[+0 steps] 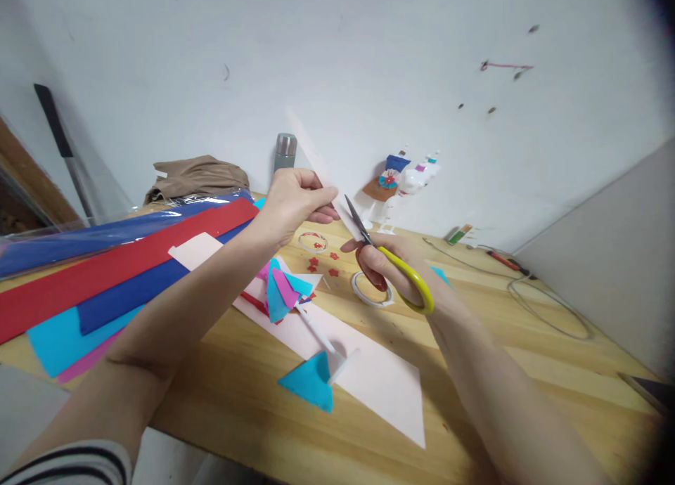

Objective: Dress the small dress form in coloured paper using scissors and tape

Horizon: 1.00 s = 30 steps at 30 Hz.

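My left hand (301, 202) pinches a narrow pale pink strip (316, 151), raised above the table and slanting from upper left to lower right. In my right hand (387, 260) are scissors with yellow and red handles (408, 277); their dark blades point up and left along the strip's lower end. Beneath my hands, a large pale pink sheet (382, 386) lies on the wood. Blue and magenta scraps (282, 292), a white stick (319, 330) and a blue triangle (311, 383) rest on or beside it. Small red flower cutouts (333, 273) lie near a white ring (372, 289).
Red (121, 260), blue and magenta sheets lie at the left below a brown cloth (200, 177). A grey flask (285, 151) and a decorated white figure (414, 179) stand by the wall. A cable (553, 323) and a red tool (503, 260) are at the right.
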Available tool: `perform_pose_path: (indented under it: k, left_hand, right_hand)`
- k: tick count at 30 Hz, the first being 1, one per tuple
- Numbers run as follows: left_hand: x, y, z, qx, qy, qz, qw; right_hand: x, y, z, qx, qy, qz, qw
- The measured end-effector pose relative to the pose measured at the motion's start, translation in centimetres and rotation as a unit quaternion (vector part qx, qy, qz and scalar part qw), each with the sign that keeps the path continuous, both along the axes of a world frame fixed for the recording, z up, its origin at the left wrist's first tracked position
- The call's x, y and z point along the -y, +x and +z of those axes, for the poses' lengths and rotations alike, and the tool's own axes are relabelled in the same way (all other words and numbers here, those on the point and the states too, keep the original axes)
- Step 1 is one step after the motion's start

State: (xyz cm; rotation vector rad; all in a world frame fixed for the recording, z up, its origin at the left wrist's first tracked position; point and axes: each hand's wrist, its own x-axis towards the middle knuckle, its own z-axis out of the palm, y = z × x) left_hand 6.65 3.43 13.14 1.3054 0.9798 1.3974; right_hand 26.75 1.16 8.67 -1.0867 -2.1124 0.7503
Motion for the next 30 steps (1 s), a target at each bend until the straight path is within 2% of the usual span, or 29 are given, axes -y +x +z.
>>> perform_pose_path:
  k: [3, 10, 21, 30]
  left_hand:
    - [-0.2, -0.1, 0.0, 0.01, -0.011, -0.016, 1.0]
    - [-0.6, -0.2, -0.1, 0.019, -0.015, -0.018, 1.0]
    - [-0.7, -0.3, -0.2, 0.029, -0.029, -0.023, 0.999]
    - [-0.7, -0.4, 0.0, 0.029, -0.04, -0.037, 0.998]
  right_hand:
    - [0.1, -0.3, 0.1, -0.007, 0.013, 0.011, 1.0]
    - [0.1, -0.6, 0.3, -0.009, -0.003, -0.016, 1.0]
    - [-0.6, -0.4, -0.7, -0.03, -0.012, -0.009, 0.999]
    - [-0.3, -0.5, -0.4, -0.036, -0.018, -0.018, 0.999]
